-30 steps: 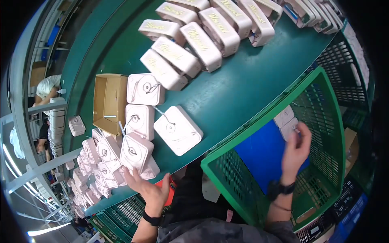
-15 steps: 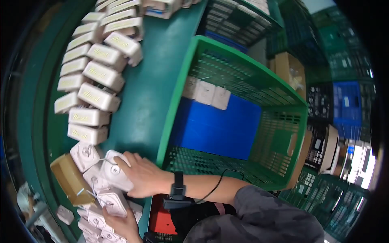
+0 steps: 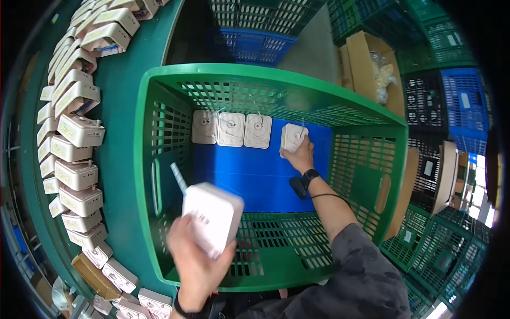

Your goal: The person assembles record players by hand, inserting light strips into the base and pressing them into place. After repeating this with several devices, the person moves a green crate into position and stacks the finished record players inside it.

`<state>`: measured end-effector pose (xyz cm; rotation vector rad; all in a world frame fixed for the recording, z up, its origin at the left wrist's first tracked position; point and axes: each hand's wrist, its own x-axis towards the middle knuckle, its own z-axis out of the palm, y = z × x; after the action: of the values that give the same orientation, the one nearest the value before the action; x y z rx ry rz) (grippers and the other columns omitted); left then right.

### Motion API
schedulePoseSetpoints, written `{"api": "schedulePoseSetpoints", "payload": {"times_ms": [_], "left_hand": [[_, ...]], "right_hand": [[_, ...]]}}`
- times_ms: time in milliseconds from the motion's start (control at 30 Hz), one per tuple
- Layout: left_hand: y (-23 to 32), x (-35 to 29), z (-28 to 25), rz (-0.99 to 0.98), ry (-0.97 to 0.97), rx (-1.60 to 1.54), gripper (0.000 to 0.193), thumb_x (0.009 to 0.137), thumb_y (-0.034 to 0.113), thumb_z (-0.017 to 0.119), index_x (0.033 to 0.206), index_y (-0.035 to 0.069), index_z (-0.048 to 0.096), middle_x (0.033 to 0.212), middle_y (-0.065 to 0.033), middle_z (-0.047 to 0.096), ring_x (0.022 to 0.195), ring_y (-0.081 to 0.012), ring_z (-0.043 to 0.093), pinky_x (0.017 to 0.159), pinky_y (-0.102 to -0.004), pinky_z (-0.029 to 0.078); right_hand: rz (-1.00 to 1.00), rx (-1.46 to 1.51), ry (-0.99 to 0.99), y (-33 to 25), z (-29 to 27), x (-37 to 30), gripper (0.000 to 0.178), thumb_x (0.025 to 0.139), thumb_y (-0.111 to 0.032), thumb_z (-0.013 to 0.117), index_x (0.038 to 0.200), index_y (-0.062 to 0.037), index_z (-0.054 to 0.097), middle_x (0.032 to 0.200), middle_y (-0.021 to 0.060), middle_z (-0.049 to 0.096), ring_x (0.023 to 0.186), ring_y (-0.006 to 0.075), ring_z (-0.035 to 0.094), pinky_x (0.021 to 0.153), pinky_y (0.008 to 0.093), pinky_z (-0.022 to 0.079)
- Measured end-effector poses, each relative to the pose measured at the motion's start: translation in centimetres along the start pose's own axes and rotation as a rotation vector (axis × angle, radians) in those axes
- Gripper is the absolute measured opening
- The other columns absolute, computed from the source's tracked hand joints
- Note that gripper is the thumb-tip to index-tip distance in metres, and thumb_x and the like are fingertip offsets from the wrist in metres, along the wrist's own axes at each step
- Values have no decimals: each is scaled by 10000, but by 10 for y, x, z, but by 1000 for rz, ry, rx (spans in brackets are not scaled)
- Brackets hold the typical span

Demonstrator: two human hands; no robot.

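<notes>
My left hand (image 3: 197,265) grips a white rounded-square case (image 3: 213,215) over the near left part of the green crate (image 3: 144,212). A pale, thin strip sticks up beside that case, and motion blurs the hand slightly. Inside the crate, my right hand (image 3: 300,157) is closed on another white case (image 3: 294,135), low over the blue bottom (image 3: 255,183) near the far right. Three similar cases, the middle one (image 3: 231,129) among them, lie side by side along the far wall to its left. A round mark and a short cord show on their tops.
On the green bench (image 3: 125,95) at left stand rows of white cases (image 3: 77,173). An open brown carton (image 3: 95,276) sits near the lower left, with more cases beside it. Stacked crates (image 3: 465,101) and a cardboard box (image 3: 366,69) lie beyond the crate at right.
Both hands have moved from the bench to the crate, each carrying a white case. My right hand has gone to the crate's far right. The view has shifted toward the crate.
</notes>
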<state>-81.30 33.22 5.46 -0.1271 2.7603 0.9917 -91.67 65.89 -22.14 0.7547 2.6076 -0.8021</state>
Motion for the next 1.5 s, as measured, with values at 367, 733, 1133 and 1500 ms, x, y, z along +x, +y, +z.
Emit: {"api": "schedulePoseSetpoints", "payload": {"times_ms": [367,733,1133,1500], "left_hand": [[-122,126,236,-547,-111,256,904,750,364,844,1387,-53,355,1354,-306,454,1240,-479,440,1102,-548,358],[-151,145,266,-630,-12,274,1107,805,505,795,1592,-13,214,1666,-254,125,1548,-407,113,1231,-601,112],[-34,-42,-5,25,198,-121,184,836,131,652,990,32,644,1008,-138,676,961,-296,648,820,-414,514],[-181,-287,-13,-809,418,389,986,796,324,811,1512,-73,262,1583,-325,254,1453,-549,231,1166,-651,182]], "right_hand": [[-211,31,76,67,34,-2,493,869,-219,768,1255,36,599,1338,255,568,1277,398,523,1094,449,426],[-313,131,-267,30,-26,-98,209,923,-89,684,1107,10,673,1143,139,681,1047,274,658,862,348,540],[-1056,663,-462,-318,-92,-299,197,940,-14,601,1128,15,655,1100,124,640,1010,196,628,924,318,508],[-1499,-228,-583,-329,138,-471,765,806,-293,803,1472,-97,484,1448,387,395,1256,556,485,1069,499,430]]}}
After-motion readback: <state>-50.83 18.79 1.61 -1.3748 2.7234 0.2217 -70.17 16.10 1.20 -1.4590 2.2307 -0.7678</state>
